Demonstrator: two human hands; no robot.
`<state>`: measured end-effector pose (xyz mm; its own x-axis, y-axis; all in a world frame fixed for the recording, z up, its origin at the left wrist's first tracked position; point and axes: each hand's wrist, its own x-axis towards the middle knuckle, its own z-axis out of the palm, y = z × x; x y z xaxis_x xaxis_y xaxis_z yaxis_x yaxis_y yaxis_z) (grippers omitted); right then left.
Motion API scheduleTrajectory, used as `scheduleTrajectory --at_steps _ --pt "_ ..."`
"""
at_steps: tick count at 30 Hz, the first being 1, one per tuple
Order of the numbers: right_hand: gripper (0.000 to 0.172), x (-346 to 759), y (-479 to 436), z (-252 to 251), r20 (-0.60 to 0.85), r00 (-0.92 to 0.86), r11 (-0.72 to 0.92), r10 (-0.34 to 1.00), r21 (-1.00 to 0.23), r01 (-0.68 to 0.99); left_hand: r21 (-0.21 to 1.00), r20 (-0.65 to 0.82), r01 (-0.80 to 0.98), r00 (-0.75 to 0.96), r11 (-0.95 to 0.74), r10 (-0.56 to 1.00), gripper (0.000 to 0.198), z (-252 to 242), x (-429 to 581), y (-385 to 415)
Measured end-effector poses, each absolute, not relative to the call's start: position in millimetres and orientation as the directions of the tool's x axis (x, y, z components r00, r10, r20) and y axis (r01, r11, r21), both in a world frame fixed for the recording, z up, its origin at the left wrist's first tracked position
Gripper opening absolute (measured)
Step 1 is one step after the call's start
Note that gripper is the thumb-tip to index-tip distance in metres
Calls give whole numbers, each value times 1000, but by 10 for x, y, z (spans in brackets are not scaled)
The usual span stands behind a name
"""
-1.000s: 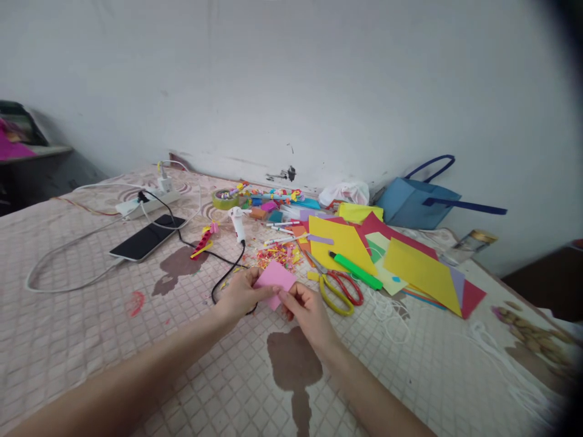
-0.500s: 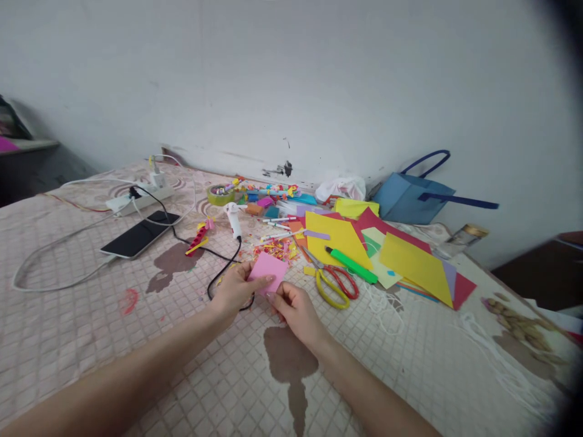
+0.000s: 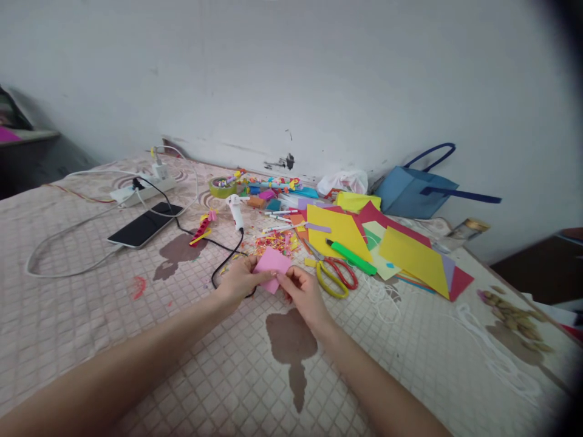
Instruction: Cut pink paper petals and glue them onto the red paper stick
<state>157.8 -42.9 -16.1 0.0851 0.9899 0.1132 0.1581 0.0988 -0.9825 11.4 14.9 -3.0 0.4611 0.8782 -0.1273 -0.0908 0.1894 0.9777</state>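
A small pink piece of paper is held up between my two hands over the table. My left hand grips its left side, thumb lying across the front. At its lower right edge, my right hand pinches the paper with thumb and fingertips; the other fingers are curled. Just beyond the paper lies a heap of colourful paper shreds. To the right of my right hand rest scissors with red and yellow handles, and a green cutter knife.
Coloured paper sheets spread to the right, with white string nearby. Behind the hands stands a white glue gun with a black cord. A tablet-like black device and a power strip lie left. A blue bag leans at the wall.
The camera view has shifted slightly. My right hand's thumb and fingers have moved up along the pink paper's lower right edge, closer to the left thumb. Both hands still hold the paper.
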Motion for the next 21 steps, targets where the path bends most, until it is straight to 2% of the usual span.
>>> scheduleTrajectory --at_steps 4,10,15,16,18,19,20,21 --pt "35 1573 -435 -157 123 105 108 987 -984 144 982 -132 -54 485 181 864 36 -30 106 153" --pt "32 1624 -413 -145 147 211 134 966 -988 74 985 -150 10 525 170 838 33 1 103 136" --pt "39 1622 -415 -161 162 217 138 963 -983 122 984 -165 49 617 172 769 35 1 95 125" --pt "40 1639 -410 -159 167 210 134 963 -978 161 984 -170 67 618 164 767 34 -2 92 127" --pt "43 1735 -385 -136 197 196 119 960 -929 350 982 -188 92 599 166 778 33 -4 87 136" --pt "45 1821 -367 -116 220 191 106 957 -874 475 979 -202 97 581 180 788 33 -2 85 141" --pt "46 1932 -347 -92 263 189 84 946 -763 641 976 -216 95 564 197 797 34 0 83 149" --pt "41 2063 -328 -67 286 202 64 937 -707 704 973 -224 83 551 214 804 34 2 82 157"
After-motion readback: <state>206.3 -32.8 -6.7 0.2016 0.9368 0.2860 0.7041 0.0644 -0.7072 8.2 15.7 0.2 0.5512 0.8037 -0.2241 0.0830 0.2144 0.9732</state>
